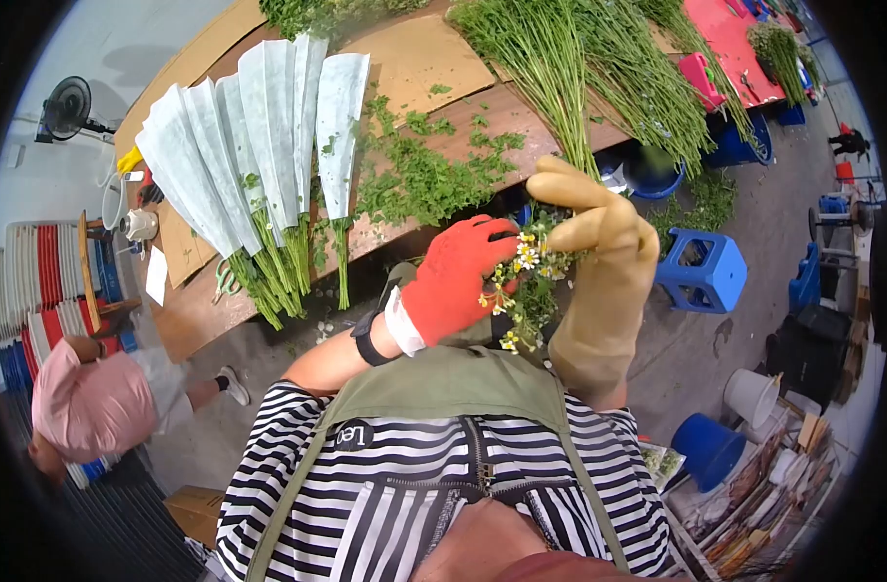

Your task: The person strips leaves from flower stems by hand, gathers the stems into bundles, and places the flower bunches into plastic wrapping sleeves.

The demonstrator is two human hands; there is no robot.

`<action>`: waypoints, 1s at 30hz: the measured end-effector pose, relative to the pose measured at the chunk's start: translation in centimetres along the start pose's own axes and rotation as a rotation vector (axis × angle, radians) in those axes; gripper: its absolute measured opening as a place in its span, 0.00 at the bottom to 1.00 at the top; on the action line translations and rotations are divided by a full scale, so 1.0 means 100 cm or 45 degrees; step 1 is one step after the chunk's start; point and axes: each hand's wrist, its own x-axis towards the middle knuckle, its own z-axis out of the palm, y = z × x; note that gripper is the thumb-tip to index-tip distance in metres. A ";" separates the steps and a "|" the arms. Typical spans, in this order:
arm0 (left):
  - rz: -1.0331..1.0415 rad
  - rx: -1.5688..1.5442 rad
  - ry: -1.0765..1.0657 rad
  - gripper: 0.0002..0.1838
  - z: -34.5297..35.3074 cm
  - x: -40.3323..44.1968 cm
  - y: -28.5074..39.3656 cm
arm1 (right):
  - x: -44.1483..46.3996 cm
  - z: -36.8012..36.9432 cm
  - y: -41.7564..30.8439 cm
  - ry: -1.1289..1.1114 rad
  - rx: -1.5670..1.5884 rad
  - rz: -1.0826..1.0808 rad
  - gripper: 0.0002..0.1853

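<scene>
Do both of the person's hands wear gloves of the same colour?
No, the left glove is red, while the right glove is tan.

A fan hangs left; a blue stool stands right.

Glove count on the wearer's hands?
2: red glove on the left hand, tan glove on the right hand, with the flowers between them. Both plainly visible.
</scene>
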 end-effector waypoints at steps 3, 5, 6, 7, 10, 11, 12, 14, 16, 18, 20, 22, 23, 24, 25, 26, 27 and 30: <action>-0.032 -0.018 0.023 0.26 -0.001 -0.004 -0.005 | 0.004 -0.006 0.000 0.099 -0.247 -0.251 0.16; -0.065 -0.018 0.031 0.27 -0.003 -0.004 -0.008 | 0.005 -0.006 -0.005 0.113 -0.542 -0.344 0.18; -0.057 0.001 0.053 0.27 -0.003 -0.004 -0.008 | 0.006 -0.008 -0.007 0.078 -0.650 -0.393 0.21; -0.048 0.020 0.073 0.27 -0.003 -0.005 -0.008 | 0.008 -0.012 -0.007 -0.047 -0.681 -0.439 0.23; -0.024 0.027 0.099 0.28 -0.003 -0.007 -0.007 | 0.022 -0.007 -0.011 -0.338 -0.705 -0.522 0.28; -0.017 0.020 0.101 0.29 -0.004 -0.007 -0.007 | 0.024 -0.004 -0.012 -0.384 -0.743 -0.508 0.28; -0.013 0.017 0.107 0.29 -0.003 -0.007 -0.006 | 0.024 -0.002 -0.013 -0.412 -0.767 -0.485 0.27; -0.005 0.011 0.120 0.30 -0.002 -0.007 -0.006 | 0.025 0.003 -0.014 -0.467 -0.816 -0.440 0.24; -0.032 -0.031 0.014 0.29 -0.004 -0.004 -0.007 | 0.023 0.000 -0.009 -0.498 -0.788 -0.429 0.21; -0.035 -0.026 0.010 0.28 -0.002 -0.004 -0.007 | 0.021 -0.003 -0.005 -0.483 -0.739 -0.459 0.18; -0.016 0.026 0.107 0.27 0.005 -0.009 -0.008 | 0.014 -0.004 0.003 -0.391 -0.671 -0.482 0.15; 0.010 0.055 0.048 0.25 -0.002 -0.004 -0.001 | 0.005 -0.004 0.010 -0.283 -0.506 -0.431 0.12; 0.023 0.070 0.020 0.25 -0.004 -0.003 0.001 | 0.002 -0.004 0.013 -0.246 -0.376 -0.387 0.12; -0.001 0.049 -0.006 0.25 -0.003 -0.003 0.000 | 0.001 -0.008 0.014 -0.245 -0.158 -0.295 0.13; -0.027 0.028 -0.029 0.26 -0.001 -0.003 -0.002 | 0.000 -0.011 0.013 -0.245 0.059 -0.199 0.16; -0.053 0.008 -0.050 0.27 0.000 -0.004 -0.004 | -0.002 -0.011 0.008 -0.194 0.101 -0.197 0.22; -0.013 0.055 0.086 0.27 0.000 -0.007 -0.002 | -0.003 -0.010 0.002 -0.143 0.143 -0.197 0.28; -0.063 0.017 0.077 0.27 -0.009 -0.005 -0.005 | -0.004 0.003 -0.016 0.017 -0.082 -0.245 0.23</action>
